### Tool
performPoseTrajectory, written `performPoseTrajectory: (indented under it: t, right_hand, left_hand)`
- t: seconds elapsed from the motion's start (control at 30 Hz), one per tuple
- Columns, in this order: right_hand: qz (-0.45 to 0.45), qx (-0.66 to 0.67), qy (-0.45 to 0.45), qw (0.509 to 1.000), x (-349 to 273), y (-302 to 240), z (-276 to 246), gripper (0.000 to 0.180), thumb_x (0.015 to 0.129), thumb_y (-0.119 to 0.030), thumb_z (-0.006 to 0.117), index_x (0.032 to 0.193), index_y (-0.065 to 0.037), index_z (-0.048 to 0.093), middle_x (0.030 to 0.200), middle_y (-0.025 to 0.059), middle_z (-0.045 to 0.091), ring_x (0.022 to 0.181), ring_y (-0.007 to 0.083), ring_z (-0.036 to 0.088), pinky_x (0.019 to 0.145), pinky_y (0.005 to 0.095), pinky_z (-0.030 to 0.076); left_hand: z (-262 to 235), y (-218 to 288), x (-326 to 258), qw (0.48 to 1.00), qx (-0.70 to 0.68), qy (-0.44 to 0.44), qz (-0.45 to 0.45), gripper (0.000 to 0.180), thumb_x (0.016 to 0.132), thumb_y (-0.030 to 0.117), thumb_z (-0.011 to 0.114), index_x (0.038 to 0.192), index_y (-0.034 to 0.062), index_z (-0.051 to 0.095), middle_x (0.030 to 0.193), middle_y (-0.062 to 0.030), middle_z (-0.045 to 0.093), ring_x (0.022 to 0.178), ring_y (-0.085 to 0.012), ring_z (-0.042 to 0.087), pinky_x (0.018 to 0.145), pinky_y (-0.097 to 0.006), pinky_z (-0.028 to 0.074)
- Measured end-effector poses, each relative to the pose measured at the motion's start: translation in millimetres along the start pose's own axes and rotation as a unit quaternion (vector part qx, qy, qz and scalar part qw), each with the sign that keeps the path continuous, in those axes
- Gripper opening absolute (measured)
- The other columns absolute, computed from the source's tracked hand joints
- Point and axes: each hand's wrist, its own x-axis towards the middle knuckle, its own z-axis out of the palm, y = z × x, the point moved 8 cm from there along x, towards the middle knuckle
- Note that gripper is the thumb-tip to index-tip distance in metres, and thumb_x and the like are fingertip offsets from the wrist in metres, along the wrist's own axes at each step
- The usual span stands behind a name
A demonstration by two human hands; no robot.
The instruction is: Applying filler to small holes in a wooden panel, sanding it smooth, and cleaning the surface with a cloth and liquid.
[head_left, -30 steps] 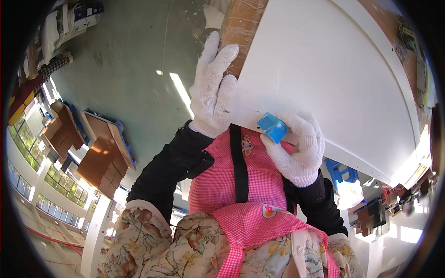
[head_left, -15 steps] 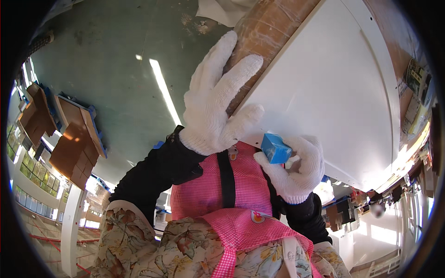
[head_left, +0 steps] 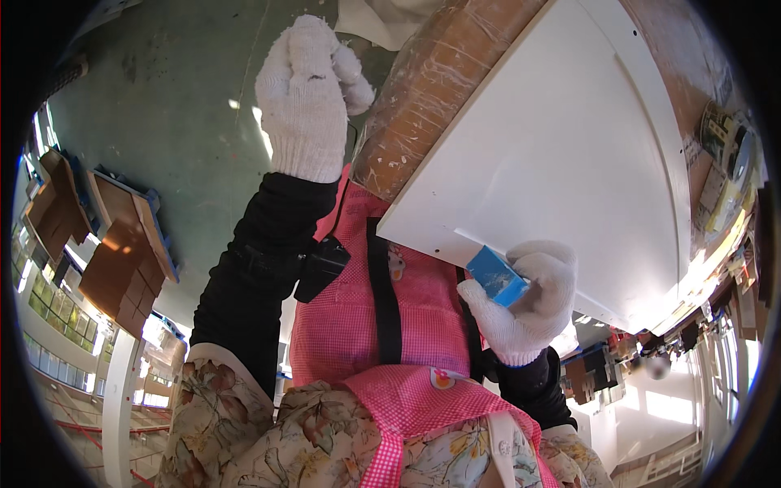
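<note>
My right hand (head_left: 525,305), in a white knit glove, grips a small blue block (head_left: 498,276) between thumb and fingers. The block is beside the near edge of a white panel (head_left: 553,171). My left hand (head_left: 307,102), also gloved in white, is raised over the green floor, left of a film-wrapped brown cardboard bundle (head_left: 443,85). Its fingers are curled and pressed together, and the back of the glove hides whatever may be inside them. The panel lies beside the bundle, with small dark holes near its edges.
A pink checked apron (head_left: 333,317) with a black strap covers my front, close to the panel's corner. Stacked brown cardboard (head_left: 126,260) stands far left, near a white pillar (head_left: 122,398). Wrapped items (head_left: 724,146) sit at the far right.
My left hand has moved away from the panel's corner, up and to the left, and its spread fingers have curled in. The right hand still grips the blue block, now tilted differently.
</note>
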Motion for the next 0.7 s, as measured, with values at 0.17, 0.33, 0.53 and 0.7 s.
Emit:
performPoseTrajectory:
  t: [0.17,0.33,0.53,0.7]
  right_hand:
    - [-0.003,0.035,-0.009,0.999,2,3,13,0.057,0.060,-0.020,0.100,0.100,-0.008,0.060,0.094,0.0089,0.066,0.082,0.0239,0.064,0.069,0.0335,0.051]
    - [-0.029,0.013,-0.032,0.999,10,-6,26,0.052,0.062,-0.022,0.098,0.097,-0.009,0.062,0.092,0.0063,0.067,0.079,0.0232,0.064,0.065,0.0345,0.051]
    - [0.015,-0.013,-0.069,0.997,17,-4,38,0.046,0.063,-0.028,0.097,0.091,-0.010,0.065,0.091,0.0051,0.068,0.075,0.0219,0.064,0.064,0.0342,0.051]
    - [0.002,-0.050,-0.091,0.995,21,-6,44,0.048,0.063,-0.030,0.097,0.092,-0.010,0.065,0.091,0.0055,0.067,0.069,0.0225,0.064,0.060,0.0353,0.051]
  left_hand:
    - [3,-11,-36,0.996,-0.033,-0.078,0.005,0.036,0.107,0.031,0.054,0.085,0.0035,0.062,0.069,0.0010,0.054,0.058,-0.0090,0.050,0.052,-0.025,0.037]
    - [15,13,-43,0.952,0.181,-0.045,0.241,0.038,0.095,0.023,0.074,0.067,0.0045,0.056,0.056,-0.0026,0.047,0.048,-0.0112,0.043,0.046,-0.030,0.035]
    - [18,18,-41,0.941,0.208,-0.025,0.265,0.038,0.093,0.020,0.075,0.065,0.0058,0.054,0.054,-0.0055,0.045,0.046,-0.0161,0.041,0.045,-0.033,0.035]
    - [15,17,-39,0.942,0.208,-0.013,0.262,0.038,0.092,0.019,0.076,0.065,0.0061,0.053,0.054,-0.0054,0.046,0.045,-0.0173,0.042,0.044,-0.033,0.035]
